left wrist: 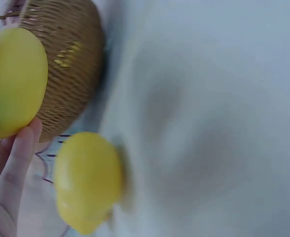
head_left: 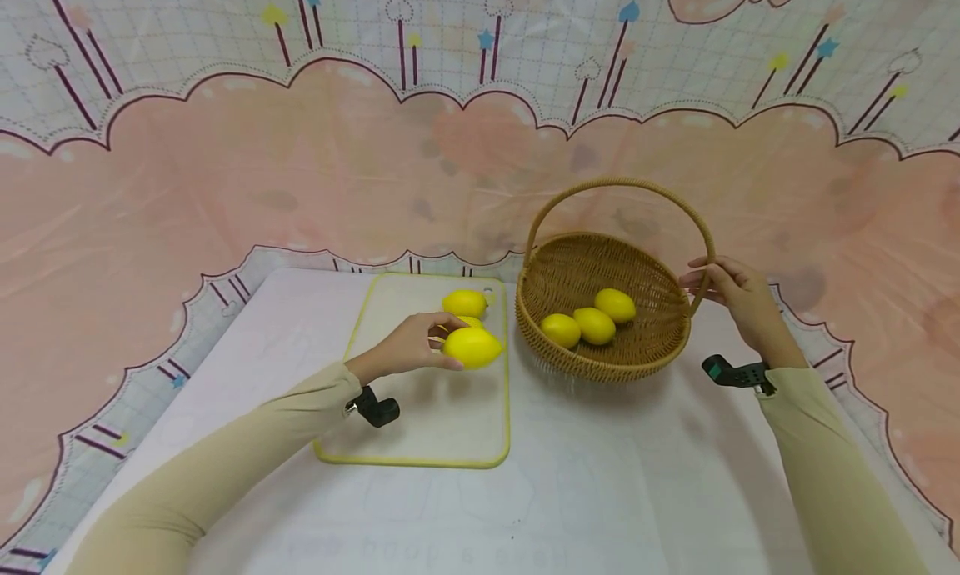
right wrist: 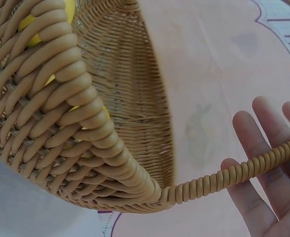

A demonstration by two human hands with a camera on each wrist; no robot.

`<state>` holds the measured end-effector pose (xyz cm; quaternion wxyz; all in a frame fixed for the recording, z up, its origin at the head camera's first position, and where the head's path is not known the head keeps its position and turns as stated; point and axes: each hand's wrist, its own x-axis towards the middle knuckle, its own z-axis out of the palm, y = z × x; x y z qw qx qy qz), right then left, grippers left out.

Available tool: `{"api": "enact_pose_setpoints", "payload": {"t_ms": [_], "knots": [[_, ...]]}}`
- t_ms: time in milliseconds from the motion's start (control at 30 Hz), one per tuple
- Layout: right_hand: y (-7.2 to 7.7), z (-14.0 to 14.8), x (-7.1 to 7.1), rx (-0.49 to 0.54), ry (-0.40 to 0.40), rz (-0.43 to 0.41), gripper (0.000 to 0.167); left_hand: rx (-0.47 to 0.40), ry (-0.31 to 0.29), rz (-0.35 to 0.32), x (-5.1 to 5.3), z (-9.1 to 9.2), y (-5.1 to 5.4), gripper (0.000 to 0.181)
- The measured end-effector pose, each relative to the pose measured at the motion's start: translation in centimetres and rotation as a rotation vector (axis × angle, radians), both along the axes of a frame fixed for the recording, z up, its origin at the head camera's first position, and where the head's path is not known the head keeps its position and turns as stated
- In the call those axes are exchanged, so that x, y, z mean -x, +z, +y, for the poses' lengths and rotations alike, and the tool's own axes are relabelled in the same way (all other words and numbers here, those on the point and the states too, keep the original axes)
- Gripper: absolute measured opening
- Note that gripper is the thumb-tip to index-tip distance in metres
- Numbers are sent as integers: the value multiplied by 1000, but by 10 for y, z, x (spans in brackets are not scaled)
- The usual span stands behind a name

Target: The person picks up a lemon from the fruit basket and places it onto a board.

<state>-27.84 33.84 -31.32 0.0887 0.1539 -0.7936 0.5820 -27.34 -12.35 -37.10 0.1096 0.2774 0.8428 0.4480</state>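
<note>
In the head view my left hand (head_left: 412, 342) holds a lemon (head_left: 474, 347) between thumb and fingers, above a white cutting board (head_left: 420, 429) with a yellow rim. Behind it are two more lemons, one (head_left: 463, 302) near the board's far edge and one partly hidden by the hand. A wicker basket (head_left: 600, 367) stands to the right with three lemons inside, one of them a lemon (head_left: 615, 306) toward the back. At the basket's right side, my right hand (head_left: 738, 296) touches the handle (right wrist: 229, 175); its fingers extend fairly straight behind it. The thumb is hidden in the right wrist view.
A white table (head_left: 600, 475) lies under the board and basket. The handle arches high over the basket's opening. A patterned cloth (head_left: 337, 167) hangs behind the table. Each wrist wears a black device, such as the left wrist device (head_left: 377, 408).
</note>
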Motion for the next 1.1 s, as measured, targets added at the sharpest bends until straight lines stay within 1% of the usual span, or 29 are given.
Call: {"api": "enact_pose_setpoints", "payload": {"t_ms": [200, 400, 500, 600, 700, 867, 967, 1100], "knots": [[0, 0, -1, -4, -6, 9, 26, 21, 7, -4, -6, -8, -17, 55], [-1, 0, -1, 11, -3, 9, 26, 48, 13, -30, -11, -10, -33, 57], [-1, 0, 0, -8, -12, 8, 27, 62, 13, -41, -12, -10, -42, 58], [-1, 0, 1, -22, -20, 6, 27, 69, 9, -47, -13, -10, -47, 58], [-1, 0, 1, -23, -23, 3, 27, 75, -1, -35, -12, -8, -50, 58], [0, -1, 1, -31, -28, -1, 28, 88, -4, 4, -12, -6, -50, 58], [0, -1, 1, -42, -34, -4, 28, 86, 3, 33, -13, -5, -49, 60], [0, -1, 1, -48, -38, -6, 28, 100, 31, 75, -15, -6, -48, 61]]}}
